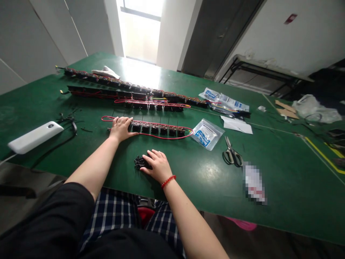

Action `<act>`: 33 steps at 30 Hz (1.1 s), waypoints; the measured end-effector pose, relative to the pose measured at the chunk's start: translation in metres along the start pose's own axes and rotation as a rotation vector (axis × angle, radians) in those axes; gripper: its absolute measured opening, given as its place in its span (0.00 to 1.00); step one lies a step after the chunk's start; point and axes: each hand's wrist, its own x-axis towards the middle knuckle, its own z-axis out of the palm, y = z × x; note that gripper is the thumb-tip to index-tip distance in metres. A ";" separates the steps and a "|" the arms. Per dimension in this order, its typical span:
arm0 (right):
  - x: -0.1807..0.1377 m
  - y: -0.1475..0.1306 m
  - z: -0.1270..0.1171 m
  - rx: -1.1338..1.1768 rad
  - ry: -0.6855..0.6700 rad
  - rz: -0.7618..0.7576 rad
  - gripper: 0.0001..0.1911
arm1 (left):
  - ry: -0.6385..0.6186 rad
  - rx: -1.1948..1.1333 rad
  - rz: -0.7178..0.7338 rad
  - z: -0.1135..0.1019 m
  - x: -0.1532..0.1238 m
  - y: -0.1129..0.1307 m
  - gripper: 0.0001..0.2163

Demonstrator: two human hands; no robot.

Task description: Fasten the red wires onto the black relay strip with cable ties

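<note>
A short black strip of modules [159, 128] with a loop of red wire lies across the green table in front of me. My left hand [121, 128] is closed over its left end, thumb on the near side and fingers on top. Closer to the table's edge is a small pile of thin black pieces [139, 162], perhaps screws or pins. My right hand [157, 165] rests at the right side of this pile, fingers spread and thumb touching it. Whether a single piece is under those fingertips is hidden.
Longer wired black strips [129, 86] lie farther back, with a white cloth [106, 72] beside them. A white device [36, 137] and black wire scraps [70, 120] are at left. Rightward are a plastic packet [207, 135], scissors [231, 153] and white paper [237, 125].
</note>
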 end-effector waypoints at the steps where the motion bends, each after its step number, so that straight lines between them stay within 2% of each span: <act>1: 0.000 0.000 0.000 0.002 0.001 0.000 0.27 | -0.005 0.006 -0.010 -0.001 0.000 0.000 0.38; 7: 0.001 0.000 0.000 0.023 0.012 0.008 0.27 | -0.021 0.014 -0.012 -0.007 -0.008 0.003 0.31; 12: 0.001 -0.002 0.000 0.027 0.020 0.014 0.25 | 0.000 0.011 0.022 -0.013 -0.025 0.017 0.27; 17: 0.000 0.000 0.003 0.019 0.025 -0.021 0.23 | 0.010 0.014 0.093 -0.017 -0.052 0.042 0.27; 22: -0.006 0.002 0.008 0.074 0.009 -0.092 0.20 | -0.019 -0.034 0.099 -0.020 -0.070 0.072 0.27; 33: -0.048 -0.006 0.002 0.139 0.068 0.000 0.22 | -0.072 -0.145 0.136 -0.021 -0.093 0.133 0.26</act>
